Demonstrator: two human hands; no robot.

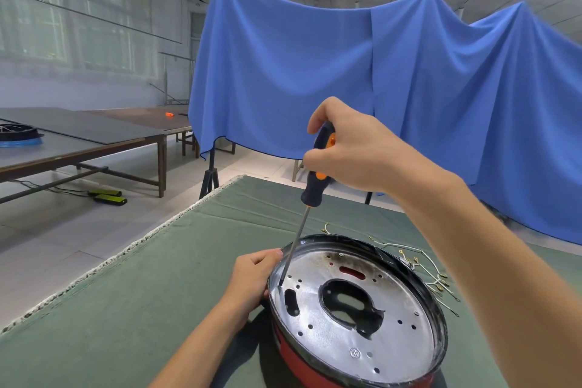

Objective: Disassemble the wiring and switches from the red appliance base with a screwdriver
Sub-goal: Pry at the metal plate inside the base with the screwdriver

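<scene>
The red appliance base (302, 359) sits tilted on the green mat, its silver metal plate (340, 334) with holes and a large central cut-out facing up. My right hand (349, 151) grips the black and orange handle of a screwdriver (315, 179). The thin shaft slants down and its tip touches the plate's left edge, just inside the black rim. My left hand (252, 277) holds the base's left rim, fingers curled over the edge. Loose white wires with metal terminals (422, 264) lie on the mat behind the base to the right.
The green mat (157, 309) covers the table, its frayed left edge running diagonally. A blue cloth (346, 72) hangs behind. Long tables (78, 148) stand at the left, one bearing a dark round part. A black tripod stands beyond the mat's far corner.
</scene>
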